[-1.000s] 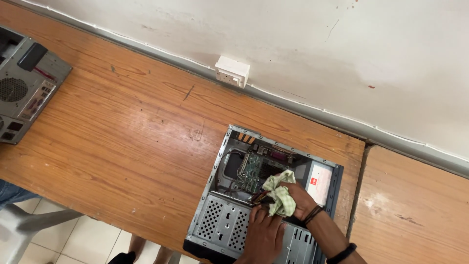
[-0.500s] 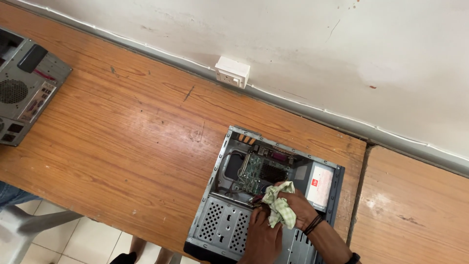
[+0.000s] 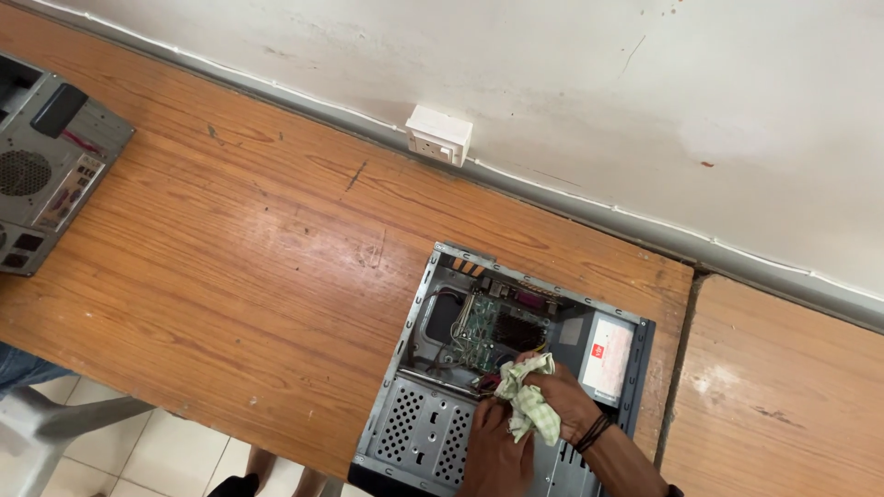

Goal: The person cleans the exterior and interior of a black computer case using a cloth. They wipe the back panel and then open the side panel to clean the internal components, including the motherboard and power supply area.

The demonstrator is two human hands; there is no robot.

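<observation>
Head view: the right hand [image 3: 564, 405], fist closed around the checked cloth [image 3: 527, 398], has slid nearer than before; left hand [image 3: 497, 449] stays flat on the open computer case [image 3: 419, 322] beside it.

green-checked cloth [image 3: 529, 398], grey case [image 3: 419, 433], brown table [image 3: 230, 276]

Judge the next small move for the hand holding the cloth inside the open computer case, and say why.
Probably slide the cloth a little further toward the circuit board. The right hand grips the bunched cloth at the board's near edge inside the open computer case, while the left hand rests on the perforated drive cage, seemingly steadying it.
</observation>
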